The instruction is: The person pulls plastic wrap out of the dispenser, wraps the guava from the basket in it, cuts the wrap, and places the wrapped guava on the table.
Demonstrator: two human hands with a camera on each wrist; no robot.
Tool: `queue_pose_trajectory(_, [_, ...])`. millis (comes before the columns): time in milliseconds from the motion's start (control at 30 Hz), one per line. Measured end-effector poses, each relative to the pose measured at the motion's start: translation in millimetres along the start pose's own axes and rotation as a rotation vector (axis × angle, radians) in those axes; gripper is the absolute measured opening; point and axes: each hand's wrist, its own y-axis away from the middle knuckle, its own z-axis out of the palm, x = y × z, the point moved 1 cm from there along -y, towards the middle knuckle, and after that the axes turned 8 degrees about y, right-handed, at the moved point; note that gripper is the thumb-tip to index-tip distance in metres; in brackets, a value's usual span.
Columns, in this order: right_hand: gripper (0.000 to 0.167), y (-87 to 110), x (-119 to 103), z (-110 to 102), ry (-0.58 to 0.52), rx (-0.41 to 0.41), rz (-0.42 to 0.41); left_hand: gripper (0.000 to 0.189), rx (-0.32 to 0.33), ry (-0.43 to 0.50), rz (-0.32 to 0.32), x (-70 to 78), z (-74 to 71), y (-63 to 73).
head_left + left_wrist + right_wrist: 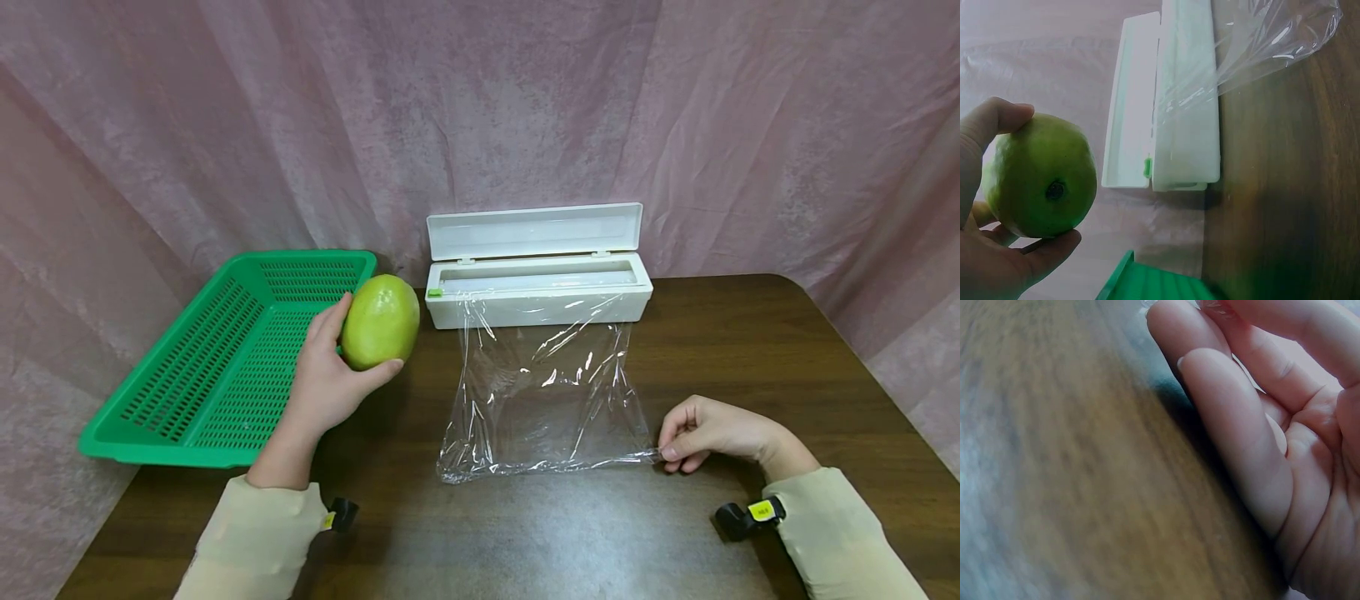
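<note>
My left hand (330, 379) holds a smooth oval green mango (381, 322) in the air, just right of the basket. Its dark stem end shows in the left wrist view, with thumb and fingers curled round the sides of the mango (1044, 178). At the right, my right hand (723, 437) pinches the near right corner of a sheet of clear plastic wrap (555, 408). That sheet runs down from a white wrap dispenser (540, 310) onto the table. Curled fingers (1229, 419) fill much of the right wrist view, with only a scrap of wrap at the top.
A green slotted plastic basket (168, 454) stands on the left of the brown wooden table (750, 350). The dispenser's lid (534, 232) is raised, and a small green slider (435, 292) sits at its left end. Pink curtain (525, 108) hangs close behind.
</note>
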Motion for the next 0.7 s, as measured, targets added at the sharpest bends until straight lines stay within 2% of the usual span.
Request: queue_pose_trajectory(700, [0.009, 0.3, -2, 0, 0.019, 0.006, 0.01, 0.098, -0.076, 0.02, 0.03, 1.2, 24.6, -0.3])
